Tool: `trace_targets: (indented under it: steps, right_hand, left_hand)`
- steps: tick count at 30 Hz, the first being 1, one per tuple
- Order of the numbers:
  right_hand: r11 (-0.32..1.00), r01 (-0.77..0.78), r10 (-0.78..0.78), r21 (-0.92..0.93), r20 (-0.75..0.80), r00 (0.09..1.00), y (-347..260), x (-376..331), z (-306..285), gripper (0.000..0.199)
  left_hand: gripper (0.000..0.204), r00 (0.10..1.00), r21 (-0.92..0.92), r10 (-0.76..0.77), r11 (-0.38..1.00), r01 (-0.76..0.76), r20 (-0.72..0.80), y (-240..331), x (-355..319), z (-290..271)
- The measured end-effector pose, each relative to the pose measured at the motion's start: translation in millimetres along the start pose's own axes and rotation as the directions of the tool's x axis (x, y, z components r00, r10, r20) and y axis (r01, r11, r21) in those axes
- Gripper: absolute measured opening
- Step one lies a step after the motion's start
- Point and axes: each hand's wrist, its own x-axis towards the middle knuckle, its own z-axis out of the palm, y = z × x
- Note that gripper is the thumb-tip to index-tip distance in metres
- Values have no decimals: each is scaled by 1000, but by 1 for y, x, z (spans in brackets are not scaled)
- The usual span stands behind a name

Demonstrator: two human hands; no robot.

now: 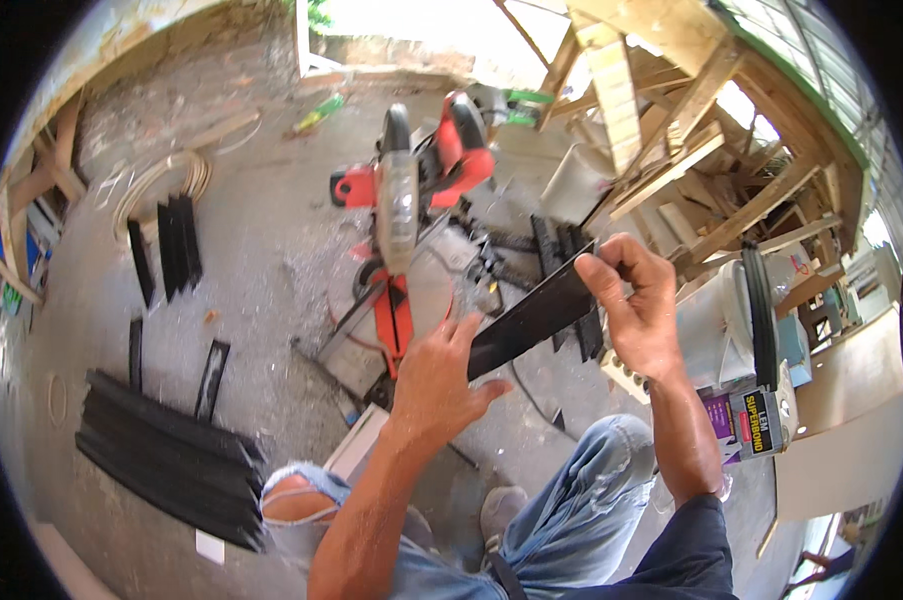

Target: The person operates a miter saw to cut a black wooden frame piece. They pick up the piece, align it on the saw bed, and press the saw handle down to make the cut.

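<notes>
A short, flat black strip (533,318) slants across in front of me, above the floor. Its far right end is pinched between the thumb and bent fingers of my right hand (631,310). Around the lower left end is my left hand (436,385), with the fingers on the upper edge and the thumb sticking out below; the palm hides that tip. Just beyond the strip stands a red and grey miter saw (396,230), its round base partly covered by my left hand. Neither hand touches the saw.
Black strips (171,460) lie stacked at the left, with a smaller group (179,245) beyond them near a coiled hose (161,190). More cut pieces (546,260) lie right of the saw. A white bucket (716,320) and piled timber (711,190) line the right side.
</notes>
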Motion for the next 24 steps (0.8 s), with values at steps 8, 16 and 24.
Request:
trace_targets:
  steps: [8,16,24]
  right_hand:
    - [974,218,-213,61,-82,974,-32,-21,39,26]
    - [824,557,-560,101,-1,829,-50,-40,67,20]
    - [732,678,-668,67,-126,733,-57,-45,78,30]
  left_hand:
    - [63,984,43,-20,999,12,177,-2,-12,-51]
    - [79,999,-209,38,977,-38,-7,-15,-30,-115]
    - [57,990,-163,-49,986,27,-130,-17,-33,-111]
